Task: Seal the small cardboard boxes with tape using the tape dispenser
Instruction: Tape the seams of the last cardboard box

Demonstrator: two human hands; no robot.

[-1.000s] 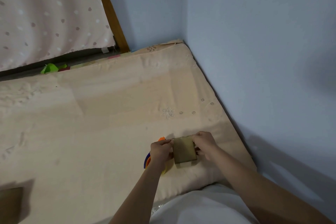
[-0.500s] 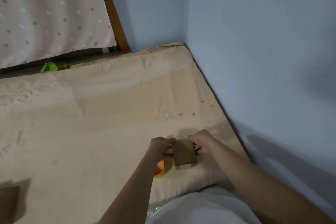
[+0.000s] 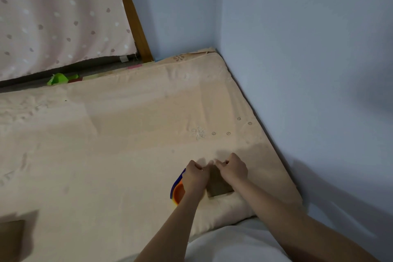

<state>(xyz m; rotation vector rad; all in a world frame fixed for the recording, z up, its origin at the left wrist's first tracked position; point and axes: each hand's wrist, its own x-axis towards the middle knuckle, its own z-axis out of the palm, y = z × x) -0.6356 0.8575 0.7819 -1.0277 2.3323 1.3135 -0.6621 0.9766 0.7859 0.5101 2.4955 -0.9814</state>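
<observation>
A small brown cardboard box [image 3: 219,186] lies on the beige mattress [image 3: 119,155] near its front right corner. My left hand [image 3: 195,175] and my right hand [image 3: 232,169] sit over the box's far edge with fingers curled, fingertips meeting above it. They seem to pinch something thin there, which is too small to make out. The orange and blue tape dispenser [image 3: 178,189] lies on the mattress just left of the box, partly hidden under my left wrist. A second brown cardboard box [image 3: 10,238] sits at the lower left edge of the view.
Blue walls [image 3: 297,70] close in right of the mattress and behind its far corner. A dotted curtain [image 3: 53,17] and a wooden post [image 3: 133,17] stand at the back left. A green scrap [image 3: 60,78] lies beyond the mattress's far edge. White cloth [image 3: 234,244] covers my lap.
Both hands moved from the box's sides onto its far edge and drew together. The tape dispenser shows again to the left of my left wrist.
</observation>
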